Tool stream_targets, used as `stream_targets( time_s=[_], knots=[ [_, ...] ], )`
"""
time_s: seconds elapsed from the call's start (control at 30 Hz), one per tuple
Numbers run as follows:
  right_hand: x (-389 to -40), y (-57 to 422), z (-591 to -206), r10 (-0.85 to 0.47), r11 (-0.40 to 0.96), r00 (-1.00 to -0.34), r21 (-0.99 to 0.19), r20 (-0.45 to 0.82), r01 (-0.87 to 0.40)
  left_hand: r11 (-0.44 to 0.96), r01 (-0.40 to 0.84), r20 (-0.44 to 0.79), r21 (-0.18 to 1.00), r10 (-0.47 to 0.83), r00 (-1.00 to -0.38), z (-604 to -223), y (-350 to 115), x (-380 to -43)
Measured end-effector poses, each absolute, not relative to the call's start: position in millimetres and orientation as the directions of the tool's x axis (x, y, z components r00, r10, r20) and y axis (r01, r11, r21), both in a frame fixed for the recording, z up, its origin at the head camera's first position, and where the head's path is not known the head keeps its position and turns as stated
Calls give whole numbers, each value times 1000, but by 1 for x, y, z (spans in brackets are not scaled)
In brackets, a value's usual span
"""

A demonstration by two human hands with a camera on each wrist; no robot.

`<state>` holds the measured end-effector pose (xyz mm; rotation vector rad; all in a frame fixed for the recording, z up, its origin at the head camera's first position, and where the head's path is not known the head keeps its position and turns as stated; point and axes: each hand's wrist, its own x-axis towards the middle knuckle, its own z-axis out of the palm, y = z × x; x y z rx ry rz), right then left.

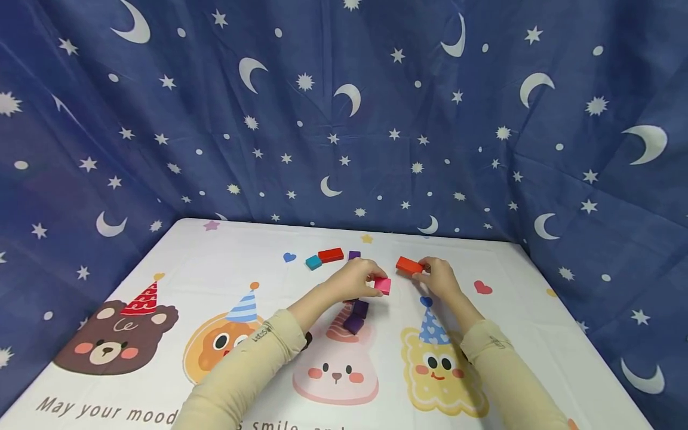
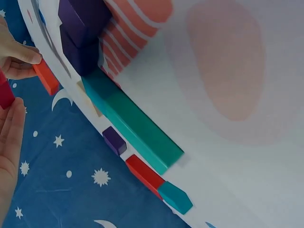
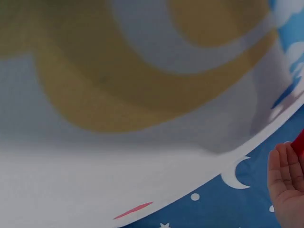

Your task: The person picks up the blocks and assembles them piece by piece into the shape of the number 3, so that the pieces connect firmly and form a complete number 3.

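Observation:
My left hand (image 1: 352, 280) pinches a small pink block (image 1: 383, 286) between thumb and fingers above the table's middle. To its right, my right hand (image 1: 442, 278) holds an orange-red oblong block (image 1: 409, 265) by its near right end. Below the left hand, purple blocks (image 1: 354, 324) touch one another on the cloth. The left wrist view shows them at the end of a long teal row (image 2: 135, 122), mostly hidden by the left hand in the head view. At the right wrist view's edge, only part of the right hand (image 3: 289, 183) and a red corner (image 3: 298, 144) appear.
Behind the left hand lie a red block (image 1: 330, 255) touching a small teal block (image 1: 313, 263), and a separate purple block (image 1: 354, 255). A white cloth with printed cartoon figures covers the table (image 1: 242, 251). A blue star-patterned curtain (image 1: 344, 149) hangs behind.

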<state>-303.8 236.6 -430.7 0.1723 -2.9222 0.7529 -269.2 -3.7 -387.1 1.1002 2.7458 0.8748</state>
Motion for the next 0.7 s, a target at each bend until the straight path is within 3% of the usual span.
stream_targets(
  time_s=[0.43, 0.7],
  knots=[
    [-288, 229, -423, -106, 791, -975, -577, 194, -201, 621, 576, 150, 532, 601, -785, -381, -37, -264],
    [-275, 216, -415, -189, 754, -935, -566, 301, -335, 603, 581, 184, 546, 591, -786, -384, -51, -261]
  ],
)
